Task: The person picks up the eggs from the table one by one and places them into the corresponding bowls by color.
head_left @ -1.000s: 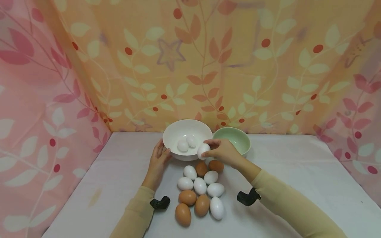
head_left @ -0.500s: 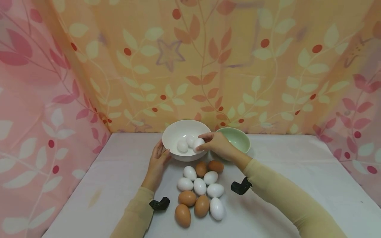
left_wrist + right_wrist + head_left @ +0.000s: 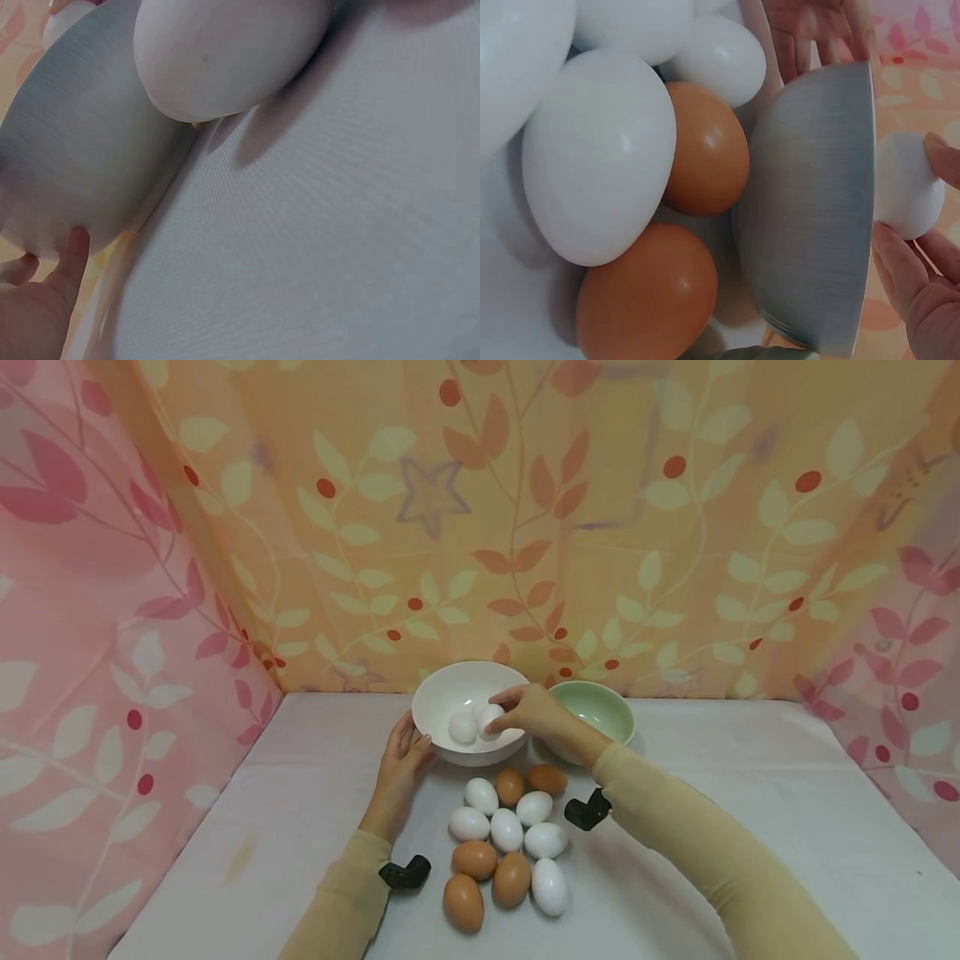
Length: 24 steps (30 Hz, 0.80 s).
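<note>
My right hand (image 3: 528,714) pinches a white egg (image 3: 491,721) between thumb and fingers, over the inside of the white bowl (image 3: 442,693). In the right wrist view the held egg (image 3: 909,187) shows just past the bowl's rim. Another white egg (image 3: 462,727) lies in the bowl; a further one there is hidden behind the held egg and hand. My left hand (image 3: 393,772) rests its extended fingers and thumb against the bowl's left outer wall. In the left wrist view, fingertips (image 3: 78,244) touch that wall.
In front of the bowl, several white eggs (image 3: 507,830) and several brown eggs (image 3: 464,902) lie close together on the white tablecloth (image 3: 262,827). A green bowl (image 3: 617,720) stands right of the white one, partly behind my right hand. A patterned curtain (image 3: 480,527) hangs behind.
My right hand has carried the white egg left, from the bowl's right rim to over its inside. The left hand stays against the bowl.
</note>
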### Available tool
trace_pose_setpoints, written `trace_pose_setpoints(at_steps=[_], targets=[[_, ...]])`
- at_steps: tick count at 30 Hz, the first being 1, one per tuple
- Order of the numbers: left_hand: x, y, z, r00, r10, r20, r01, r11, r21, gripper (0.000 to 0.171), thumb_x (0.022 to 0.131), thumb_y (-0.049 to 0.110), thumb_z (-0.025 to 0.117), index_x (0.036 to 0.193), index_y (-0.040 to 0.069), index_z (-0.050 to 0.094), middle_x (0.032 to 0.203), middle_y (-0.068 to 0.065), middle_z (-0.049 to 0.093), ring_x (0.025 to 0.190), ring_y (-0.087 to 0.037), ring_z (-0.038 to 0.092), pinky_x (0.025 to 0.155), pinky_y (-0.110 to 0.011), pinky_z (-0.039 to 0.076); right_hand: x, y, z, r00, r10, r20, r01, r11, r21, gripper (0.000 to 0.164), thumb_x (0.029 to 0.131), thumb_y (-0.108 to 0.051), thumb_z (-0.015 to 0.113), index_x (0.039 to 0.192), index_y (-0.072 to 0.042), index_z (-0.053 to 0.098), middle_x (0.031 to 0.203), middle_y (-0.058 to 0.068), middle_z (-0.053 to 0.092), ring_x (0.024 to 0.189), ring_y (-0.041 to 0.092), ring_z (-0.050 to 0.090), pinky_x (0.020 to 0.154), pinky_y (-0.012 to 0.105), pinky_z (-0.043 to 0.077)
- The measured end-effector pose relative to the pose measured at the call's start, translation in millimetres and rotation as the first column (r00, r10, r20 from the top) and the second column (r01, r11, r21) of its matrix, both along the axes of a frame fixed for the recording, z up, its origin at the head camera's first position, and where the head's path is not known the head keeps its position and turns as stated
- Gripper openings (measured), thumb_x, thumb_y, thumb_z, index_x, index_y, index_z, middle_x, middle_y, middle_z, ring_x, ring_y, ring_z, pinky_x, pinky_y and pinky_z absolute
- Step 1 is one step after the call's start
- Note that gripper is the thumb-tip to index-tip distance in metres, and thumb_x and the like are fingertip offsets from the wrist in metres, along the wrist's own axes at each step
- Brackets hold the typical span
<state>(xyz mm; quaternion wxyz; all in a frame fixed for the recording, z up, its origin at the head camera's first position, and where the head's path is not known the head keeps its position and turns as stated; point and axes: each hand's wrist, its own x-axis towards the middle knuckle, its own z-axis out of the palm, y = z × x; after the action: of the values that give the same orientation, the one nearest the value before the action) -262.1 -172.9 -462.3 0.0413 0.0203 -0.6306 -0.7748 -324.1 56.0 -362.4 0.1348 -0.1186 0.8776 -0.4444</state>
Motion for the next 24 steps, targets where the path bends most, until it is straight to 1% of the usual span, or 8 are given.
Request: trace_pose_setpoints(at_steps=[3,7,10,15,17,19,24], targets=[[-0.3,0.3,-0.1,1.0,0.002,0.006,-0.002,1.0,0.003,0.064,0.102,0.02,0.056,0.157,0.025,0.024,0.167,0.005,0.017,0.15,-0.011,0.027,0.112,-0.029,0.045,-5.1,-1.2,-0.7,1.0,0.015,0.003,-0.015,1.0,0.012,0.05,0.075,-0.026,0.088,0.12,-0.011,0.073,0.115,0.006,0.074,0.106,0.019,0.062,0.103,0.035,0.05],[-1.1,-0.7,-1.5,1.0,-0.003,0.001,0.003,1.0,0.005,0.066,0.102,0.019,0.056,0.158,0.023,0.022,0.168,0.003,0.016,0.152,-0.013,0.025,0.11,-0.028,0.046,-10.7,-2.1,-2.7,0.999,0.029,0.018,-0.029,1.0,-0.003,0.047,0.077,-0.024,0.087,0.119,-0.01,0.073,0.117,0.008,0.073,0.107,0.02,0.061,0.105,0.036,0.048],[-1.5,-1.2,-1.6,1.0,-0.004,-0.007,0.004,1.0,-0.003,0.065,0.103,0.018,0.055,0.158,0.023,0.022,0.168,0.003,0.016,0.151,-0.013,0.026,0.109,-0.027,0.046,-15.2,-3.1,-5.3,1.0,0.028,0.012,-0.028,1.0,0.001,0.047,0.077,-0.024,0.086,0.12,-0.009,0.072,0.119,0.009,0.073,0.11,0.021,0.061,0.106,0.037,0.048],[-1.2,-0.9,-1.3,1.0,-0.004,-0.006,0.004,1.0,0.001,0.065,0.102,0.02,0.056,0.158,0.024,0.023,0.167,0.005,0.017,0.15,-0.011,0.027,0.104,-0.02,0.048,-20.7,-5.7,-7.9,1.0,0.026,-0.009,-0.026,0.999,0.019,0.049,0.076,-0.025,0.086,0.121,-0.01,0.072,0.118,0.009,0.073,0.109,0.02,0.061,0.105,0.036,0.049],[-1.1,-0.8,-1.4,1.0,-0.005,-0.008,0.005,1.0,0.003,0.065,0.102,0.02,0.056,0.158,0.024,0.023,0.167,0.004,0.017,0.151,-0.012,0.027,0.102,-0.018,0.049,-21.9,-6.7,-8.2,0.999,0.032,-0.012,-0.031,0.999,0.025,0.049,0.076,-0.025,0.087,0.12,-0.009,0.072,0.115,0.008,0.074,0.106,0.019,0.061,0.101,0.033,0.05],[-0.6,-0.4,-1.4,1.0,-0.005,-0.007,0.005,1.0,0.008,0.065,0.102,0.019,0.056,0.158,0.024,0.023,0.167,0.004,0.016,0.151,-0.012,0.026,0.101,-0.016,0.049,-22.6,-7.6,-8.6,0.999,0.04,-0.01,-0.039,0.999,0.029,0.049,0.075,-0.024,0.087,0.119,-0.008,0.073,0.11,0.007,0.075,0.101,0.018,0.062,0.095,0.029,0.051],[0.0,0.0,-0.6,1.0,-0.005,-0.004,0.005,1.0,0.007,0.064,0.103,0.016,0.054,0.158,0.023,0.022,0.168,0.004,0.016,0.151,-0.012,0.027,0.099,-0.016,0.049,-24.4,-10.9,-10.9,0.998,0.053,0.032,-0.054,0.998,0.02,0.045,0.075,-0.022,0.087,0.115,-0.007,0.074,0.099,0.005,0.075,0.086,0.011,0.063,0.078,0.019,0.053]])
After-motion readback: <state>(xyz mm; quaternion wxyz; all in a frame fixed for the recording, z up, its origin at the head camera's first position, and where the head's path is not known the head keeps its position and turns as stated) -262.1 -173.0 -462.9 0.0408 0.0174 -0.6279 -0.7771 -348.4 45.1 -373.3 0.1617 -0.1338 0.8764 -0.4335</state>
